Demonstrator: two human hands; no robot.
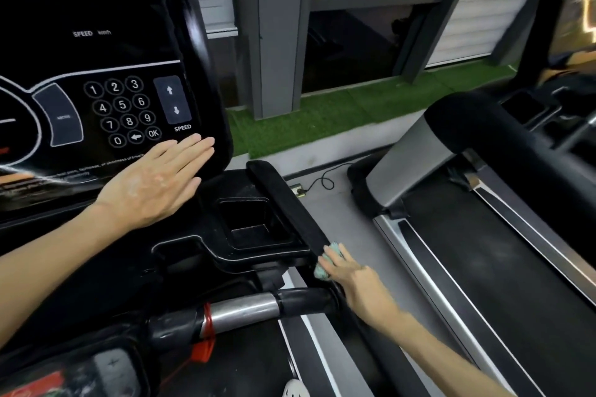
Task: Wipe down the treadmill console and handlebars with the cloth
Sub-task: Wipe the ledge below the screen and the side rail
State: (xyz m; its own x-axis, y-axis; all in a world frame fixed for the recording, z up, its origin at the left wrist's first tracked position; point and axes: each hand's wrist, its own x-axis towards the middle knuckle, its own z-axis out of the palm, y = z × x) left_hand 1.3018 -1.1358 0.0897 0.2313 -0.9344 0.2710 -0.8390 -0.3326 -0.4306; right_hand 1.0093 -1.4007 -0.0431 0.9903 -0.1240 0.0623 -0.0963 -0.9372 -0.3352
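The black treadmill console (96,42) fills the upper left, with a number keypad and speed arrows. My left hand (154,180) lies flat on its lower right corner, fingers straight. The padded right handlebar (283,200) runs down from the console past a cup holder (258,226). My right hand (351,280) presses a small mint-green cloth (325,263) against the lower end of that handlebar; the hand hides most of the cloth. A chrome and black front grip bar (258,308) crosses below.
A second treadmill (483,203) stands close on the right, with grey floor (332,216) and a cable between the machines. Green turf (322,109) and a window wall lie behind. A red safety clip (203,342) hangs at the lower left.
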